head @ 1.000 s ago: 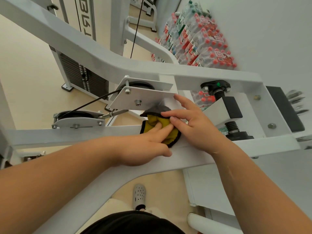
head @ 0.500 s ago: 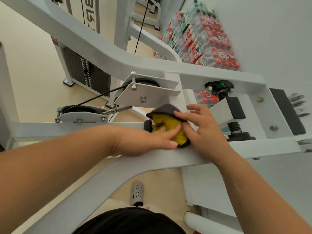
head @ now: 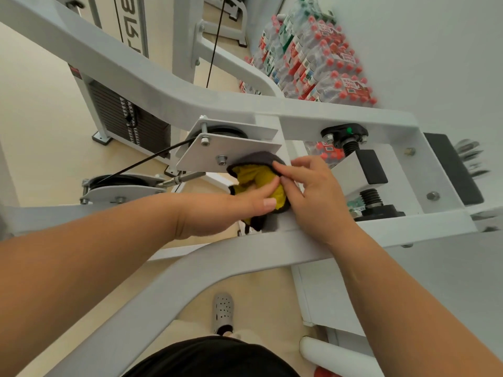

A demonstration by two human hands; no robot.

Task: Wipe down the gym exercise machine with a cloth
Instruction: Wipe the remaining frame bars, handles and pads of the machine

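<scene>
Machine (head: 190, 270): white frame, wiping going on, probably mid-task. Only the junction under pulley plate (head: 239, 151) is getting covered; long beams and far uprights likely waiting, cleanliness not showing.
Left hand (head: 226, 210): fingers lying straight, pressing cloth (head: 253, 174) onto frame.
Right hand (head: 313, 197): fingers bending, seemingly pinching cloth's dark far edge.
Cloth: sitting bunched at junction, touching plate edge. Long axis running from plate toward near beam, yellow face pointing up at camera.

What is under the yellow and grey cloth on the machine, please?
The white metal machine frame shows around the yellow and grey cloth, which rests on it. The spot directly beneath is covered by the cloth, the left hand and the right hand.
</scene>
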